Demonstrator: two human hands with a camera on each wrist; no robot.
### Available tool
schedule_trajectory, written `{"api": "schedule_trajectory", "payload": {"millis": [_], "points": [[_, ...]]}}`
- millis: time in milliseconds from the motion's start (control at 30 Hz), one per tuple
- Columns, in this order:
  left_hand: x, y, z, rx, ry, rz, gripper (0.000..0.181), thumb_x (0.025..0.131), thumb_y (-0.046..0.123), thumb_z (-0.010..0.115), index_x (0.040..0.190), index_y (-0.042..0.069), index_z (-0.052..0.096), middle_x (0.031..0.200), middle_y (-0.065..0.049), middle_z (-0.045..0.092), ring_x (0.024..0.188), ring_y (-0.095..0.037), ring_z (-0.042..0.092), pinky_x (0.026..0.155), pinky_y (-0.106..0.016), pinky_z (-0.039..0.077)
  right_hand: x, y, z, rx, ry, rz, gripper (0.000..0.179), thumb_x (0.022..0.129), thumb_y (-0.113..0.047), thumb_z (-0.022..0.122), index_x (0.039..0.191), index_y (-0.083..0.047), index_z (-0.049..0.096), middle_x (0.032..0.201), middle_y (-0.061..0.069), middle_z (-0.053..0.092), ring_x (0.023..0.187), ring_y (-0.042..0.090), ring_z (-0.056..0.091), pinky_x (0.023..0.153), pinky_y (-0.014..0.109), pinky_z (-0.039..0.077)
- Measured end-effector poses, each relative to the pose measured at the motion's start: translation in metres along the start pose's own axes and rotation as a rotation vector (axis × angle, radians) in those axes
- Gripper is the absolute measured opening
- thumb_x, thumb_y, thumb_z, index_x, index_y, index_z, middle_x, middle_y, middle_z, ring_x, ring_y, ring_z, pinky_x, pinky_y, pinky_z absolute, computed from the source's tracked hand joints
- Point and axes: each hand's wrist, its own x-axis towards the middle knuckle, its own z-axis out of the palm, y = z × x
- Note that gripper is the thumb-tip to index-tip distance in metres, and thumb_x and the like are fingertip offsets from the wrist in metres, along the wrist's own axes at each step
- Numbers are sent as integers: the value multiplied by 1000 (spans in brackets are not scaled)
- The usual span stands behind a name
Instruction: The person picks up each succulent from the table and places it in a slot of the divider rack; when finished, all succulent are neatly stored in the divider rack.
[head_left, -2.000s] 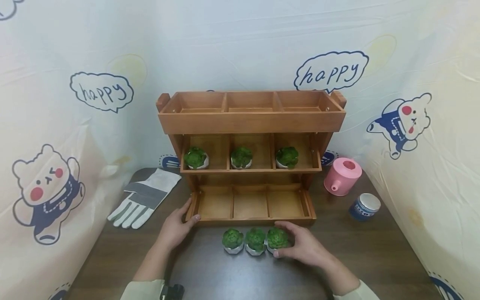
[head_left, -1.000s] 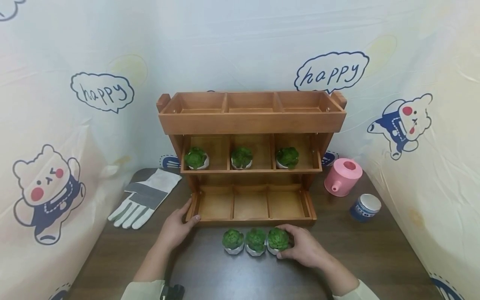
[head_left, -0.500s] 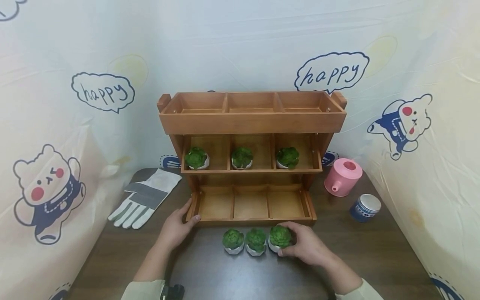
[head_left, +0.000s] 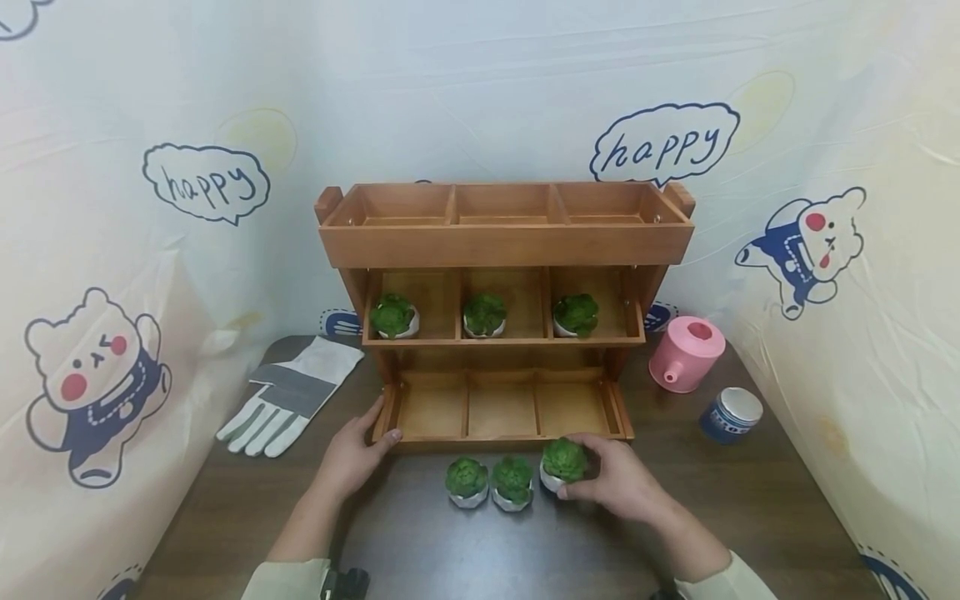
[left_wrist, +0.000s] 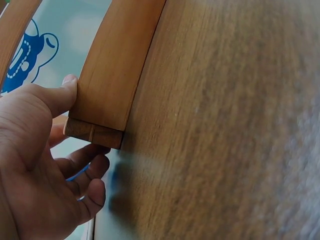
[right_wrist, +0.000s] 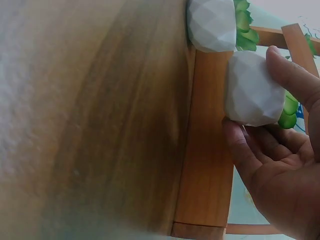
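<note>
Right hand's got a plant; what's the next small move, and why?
Probably raise the held plant over the bottom tier's front edge: the right hand holds it off the table, and that tier has none, while the middle tier has three.

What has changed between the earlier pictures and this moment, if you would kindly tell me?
The right hand, already around the rightmost front plant, has lifted it off the table and moved it slightly right and toward the wooden shelf, opening a gap from the middle front plant. Nothing was let go. The left hand stays on the shelf's lower left end; everything else is unmoved.
</note>
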Motion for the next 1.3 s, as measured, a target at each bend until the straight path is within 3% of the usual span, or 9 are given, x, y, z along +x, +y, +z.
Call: {"api": "schedule_trajectory", "payload": {"millis": [367, 667, 967, 1300], "points": [[-1, 2, -1, 12, 41, 69, 79, 100, 47, 67, 164, 15, 33, 154, -33, 43, 142, -53, 41, 112, -69, 35, 7, -8, -11, 38, -15, 39, 71, 72, -39, 95, 131, -12, 67, 116, -3, 71, 101, 13, 65, 94, 47, 55], [-2, 3, -2, 6, 35, 65, 78, 100, 46, 67, 164, 16, 33, 155, -33, 43, 143, -53, 40, 113, -69, 33, 11, -13, -15, 45, 22, 30, 72, 72, -38, 95, 132, -9, 67, 112, -2, 72, 97, 13, 67, 88, 38, 57], [-3, 3, -3, 11, 32, 54, 78, 100, 46, 67, 164, 17, 32, 156, -33, 41, 143, -54, 38, 114, -69, 32, 21, -13, -17, 99, 54, 30, 70, 73, -33, 96, 131, -7, 66, 108, 0, 73, 97, 16, 70, 89, 46, 59], [-3, 2, -2, 8, 27, 52, 78, 100, 46, 67, 164, 18, 32, 156, -33, 40, 144, -55, 36, 114, -71, 31, 33, -11, -19, 77, 87, 35, 70, 74, -36, 95, 131, -9, 66, 109, 1, 73, 98, 19, 70, 88, 43, 59]]}}
